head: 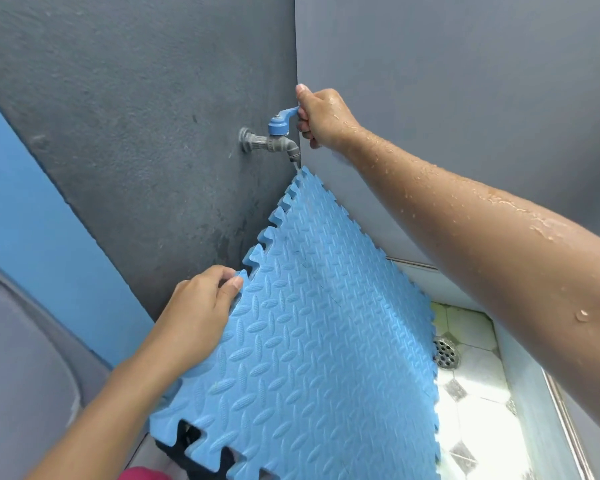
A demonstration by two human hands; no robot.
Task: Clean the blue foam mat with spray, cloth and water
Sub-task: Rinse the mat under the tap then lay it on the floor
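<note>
The blue foam mat (pixel 312 341), embossed and with jigsaw edges, stands tilted in the wall corner, its top corner right under the spout of a grey wall tap (pixel 271 142). A thin stream of water runs from the spout onto that corner. My left hand (pixel 194 313) grips the mat's left edge, thumb on the front face. My right hand (pixel 321 117), wet with drops along the forearm, is closed on the tap's blue lever handle (pixel 284 117). No spray bottle or cloth is in view.
Dark grey walls meet in a corner behind the tap. Below on the right lies a white tiled floor with a round metal drain (pixel 447 353) beside the mat's right edge. A blue wall strip (pixel 32 237) runs at the left.
</note>
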